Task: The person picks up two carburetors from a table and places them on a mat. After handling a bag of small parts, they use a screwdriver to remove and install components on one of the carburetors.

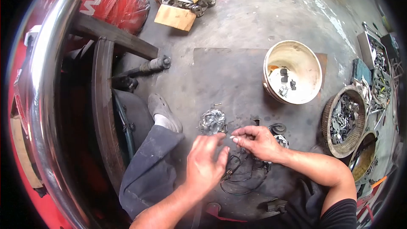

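Observation:
My left hand (205,157) is just below a round silvery metal engine part (213,121) on the floor. Its fingers are slightly bent and the thumb stands apart, with nothing visible between them. Facing it, my right hand (257,141) has thumb and fingertips pinched together; whatever they hold is too small to make out. Under and between the hands lies a black cable harness (243,181) in loose loops. A coiled black hose or cable (277,128) and another metal part (281,141) sit beside my right hand, partly covered by it.
A white bucket (313,59) with a few dark parts stands ahead right. Along the right are a basket of small metal parts (325,121), a basin (368,154) and tool trays (373,46). Left stands a dark metal frame (103,101); beyond is a cardboard box (174,18).

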Motion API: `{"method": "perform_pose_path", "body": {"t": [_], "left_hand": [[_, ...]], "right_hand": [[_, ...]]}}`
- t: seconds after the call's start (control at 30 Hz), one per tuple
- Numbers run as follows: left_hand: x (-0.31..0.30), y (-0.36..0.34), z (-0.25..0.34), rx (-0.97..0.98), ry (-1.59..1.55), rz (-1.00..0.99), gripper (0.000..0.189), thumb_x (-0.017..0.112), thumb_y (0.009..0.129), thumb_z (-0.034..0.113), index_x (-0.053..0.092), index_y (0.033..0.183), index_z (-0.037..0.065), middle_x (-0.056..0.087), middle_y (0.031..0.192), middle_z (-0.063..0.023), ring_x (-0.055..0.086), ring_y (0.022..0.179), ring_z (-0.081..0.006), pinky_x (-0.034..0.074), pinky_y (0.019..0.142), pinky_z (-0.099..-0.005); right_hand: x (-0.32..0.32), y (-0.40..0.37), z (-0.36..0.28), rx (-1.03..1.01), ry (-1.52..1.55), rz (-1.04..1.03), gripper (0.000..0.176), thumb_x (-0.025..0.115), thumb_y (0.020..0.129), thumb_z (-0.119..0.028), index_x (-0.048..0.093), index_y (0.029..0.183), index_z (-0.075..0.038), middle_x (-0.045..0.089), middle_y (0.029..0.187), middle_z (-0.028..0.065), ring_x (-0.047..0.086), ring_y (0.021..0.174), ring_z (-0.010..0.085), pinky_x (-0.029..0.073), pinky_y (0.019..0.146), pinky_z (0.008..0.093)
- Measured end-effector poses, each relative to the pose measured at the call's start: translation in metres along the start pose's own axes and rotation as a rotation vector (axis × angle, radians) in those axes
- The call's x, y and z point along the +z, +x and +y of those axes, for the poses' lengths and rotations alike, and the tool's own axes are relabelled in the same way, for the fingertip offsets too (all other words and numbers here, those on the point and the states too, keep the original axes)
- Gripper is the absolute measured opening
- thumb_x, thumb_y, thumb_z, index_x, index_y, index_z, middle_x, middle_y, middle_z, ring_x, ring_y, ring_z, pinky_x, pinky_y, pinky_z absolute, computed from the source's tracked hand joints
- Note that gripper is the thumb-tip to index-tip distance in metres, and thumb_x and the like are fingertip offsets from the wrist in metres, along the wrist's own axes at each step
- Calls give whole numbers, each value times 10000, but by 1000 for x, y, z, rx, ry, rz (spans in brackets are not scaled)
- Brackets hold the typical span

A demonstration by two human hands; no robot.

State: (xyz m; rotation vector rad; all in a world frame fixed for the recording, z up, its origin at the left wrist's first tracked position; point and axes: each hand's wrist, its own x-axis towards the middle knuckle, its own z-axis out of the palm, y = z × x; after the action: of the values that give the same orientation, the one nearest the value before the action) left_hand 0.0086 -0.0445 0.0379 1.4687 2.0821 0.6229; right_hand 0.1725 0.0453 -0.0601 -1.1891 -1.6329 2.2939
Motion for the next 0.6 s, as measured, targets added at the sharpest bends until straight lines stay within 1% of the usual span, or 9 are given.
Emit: {"method": "perform_pose_path", "body": {"t": [0.03, 0.1, 0.2, 0.23, 0.33, 0.43, 0.53, 0.6], "left_hand": [[1, 2, 1, 29, 2, -4, 355, 761, 792, 20, 668, 1134, 38, 699, 978, -112, 659, 919, -289, 542, 836, -381], [6, 4, 3, 100, -1, -7, 326, 760, 793, 20, 677, 1108, 34, 703, 997, -112, 662, 934, -289, 542, 841, -382], [10, 6, 11, 150, -22, -28, 275, 757, 794, 18, 691, 1061, 29, 707, 1015, -115, 663, 954, -291, 541, 849, -385], [11, 6, 13, 155, -34, -37, 257, 756, 795, 17, 696, 1044, 28, 708, 1019, -116, 663, 960, -292, 541, 852, -387], [14, 7, 20, 208, -45, -62, 208, 725, 822, 8, 687, 1027, 6, 692, 995, -138, 651, 969, -327, 532, 853, -413], [17, 8, 22, 304, -15, -24, 206, 728, 808, -10, 680, 1008, 5, 691, 973, -131, 656, 932, -323, 536, 826, -414], [20, 8, 22, 343, -30, 18, 213, 732, 766, -45, 689, 968, 12, 695, 959, -120, 665, 923, -303, 540, 819, -390], [20, 8, 21, 358, -35, 34, 220, 729, 757, -57, 686, 961, 12, 693, 947, -119, 665, 911, -303, 541, 808, -388]], "right_hand": [[-3, -12, -8, -2, 42, -22, 322, 694, 972, -264, 707, 1202, -39, 740, 908, 53, 642, 808, 92, 543, 757, 286], [-8, -27, -16, -46, 84, -49, 335, 689, 979, -267, 700, 1206, -22, 739, 899, 46, 637, 798, 77, 541, 738, 276], [-16, -42, -28, -4, 115, -47, 339, 686, 981, -266, 695, 1217, -23, 740, 900, 41, 636, 788, 70, 539, 728, 261], [-15, -42, -18, -35, 168, -46, 346, 684, 983, -267, 689, 1231, -27, 739, 896, 40, 633, 771, 66, 534, 708, 251], [-15, -47, -17, 10, 251, -6, 293, 693, 985, -193, 695, 1219, -18, 723, 870, 26, 584, 664, 43, 492, 581, 212], [-17, -51, -13, 17, 381, -45, 278, 675, 993, -161, 688, 1230, -17, 724, 877, 50, 600, 651, 62, 484, 566, 209], [-20, -56, -17, 26, 505, -86, 262, 648, 1006, -143, 685, 1231, -14, 723, 889, 72, 600, 631, 81, 470, 550, 210], [-24, -55, -13, 21, 550, -108, 252, 635, 1013, -144, 683, 1226, -17, 719, 901, 71, 600, 634, 84, 460, 545, 213]]}}
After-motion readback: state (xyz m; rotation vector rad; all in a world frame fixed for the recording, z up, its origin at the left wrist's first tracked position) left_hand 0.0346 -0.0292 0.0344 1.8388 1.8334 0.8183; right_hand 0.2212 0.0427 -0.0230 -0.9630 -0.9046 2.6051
